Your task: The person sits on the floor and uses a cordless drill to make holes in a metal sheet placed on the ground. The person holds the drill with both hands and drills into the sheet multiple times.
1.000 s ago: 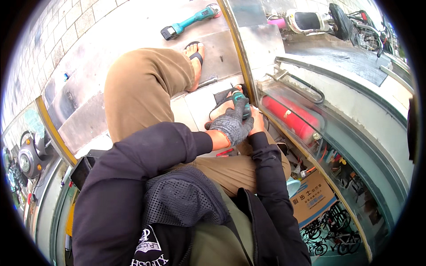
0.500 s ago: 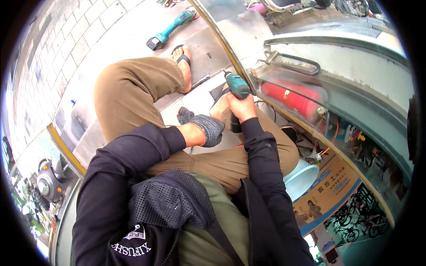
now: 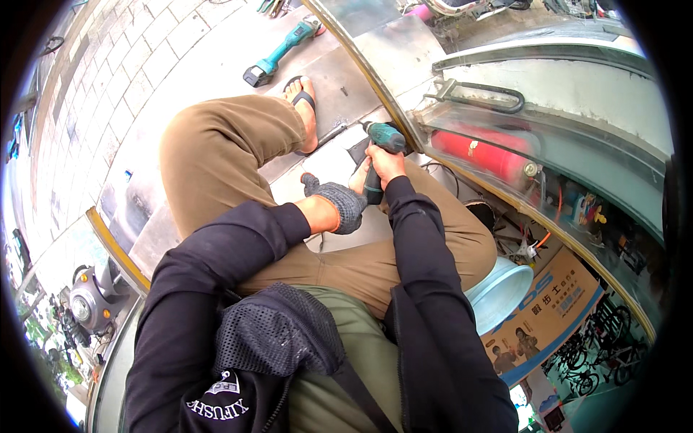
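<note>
Wrapping around handle of teal cordless drill (image 3: 386,137), bare right hand (image 3: 388,165) is holding it near yellow-edged frame (image 3: 363,68), chuck (image 3: 366,125) pointing away from body. Left hand (image 3: 341,208), wearing grey knit glove, is curling just beside drill's lower end; cannot tell whether its fingers are holding anything. Teal angle grinder (image 3: 281,52) is lying beyond left foot (image 3: 308,123), which is wearing black flip-flop (image 3: 304,99). Red cylinder (image 3: 480,149) is lying right of drill.
</note>
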`<move>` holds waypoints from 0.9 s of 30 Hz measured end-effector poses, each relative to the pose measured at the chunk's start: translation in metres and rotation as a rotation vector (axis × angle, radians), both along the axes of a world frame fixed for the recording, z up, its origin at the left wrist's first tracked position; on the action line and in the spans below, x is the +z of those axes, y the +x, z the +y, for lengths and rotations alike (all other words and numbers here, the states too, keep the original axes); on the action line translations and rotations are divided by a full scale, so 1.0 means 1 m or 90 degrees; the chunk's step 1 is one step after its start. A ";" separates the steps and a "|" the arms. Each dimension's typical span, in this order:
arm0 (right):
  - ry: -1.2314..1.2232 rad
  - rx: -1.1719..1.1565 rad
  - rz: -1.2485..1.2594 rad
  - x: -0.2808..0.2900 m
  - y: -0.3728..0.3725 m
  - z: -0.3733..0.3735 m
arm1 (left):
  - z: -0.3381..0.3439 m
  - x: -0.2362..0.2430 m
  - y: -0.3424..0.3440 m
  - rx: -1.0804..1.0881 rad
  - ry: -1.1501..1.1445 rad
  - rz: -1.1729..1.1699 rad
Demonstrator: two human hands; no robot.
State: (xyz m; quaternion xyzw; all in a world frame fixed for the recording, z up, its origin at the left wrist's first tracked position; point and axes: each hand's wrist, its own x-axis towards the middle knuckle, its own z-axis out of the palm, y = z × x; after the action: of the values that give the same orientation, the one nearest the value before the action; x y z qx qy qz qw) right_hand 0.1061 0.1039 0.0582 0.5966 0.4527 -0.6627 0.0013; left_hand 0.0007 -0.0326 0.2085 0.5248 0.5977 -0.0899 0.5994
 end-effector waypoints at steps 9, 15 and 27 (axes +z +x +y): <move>0.024 0.036 -0.032 0.012 -0.005 -0.002 | -0.003 -0.001 -0.001 0.025 0.014 -0.008; 0.064 0.076 -0.059 0.002 -0.007 -0.019 | -0.014 -0.054 0.018 0.025 0.053 -0.054; 0.114 0.193 -0.057 -0.022 0.011 -0.019 | -0.001 -0.014 -0.002 -0.002 0.027 -0.052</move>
State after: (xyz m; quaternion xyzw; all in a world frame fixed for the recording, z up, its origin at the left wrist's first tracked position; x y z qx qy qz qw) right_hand 0.1169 0.0850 0.0364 0.5482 0.5943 -0.5845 0.0682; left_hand -0.0016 -0.0335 0.1943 0.5417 0.5736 -0.0570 0.6118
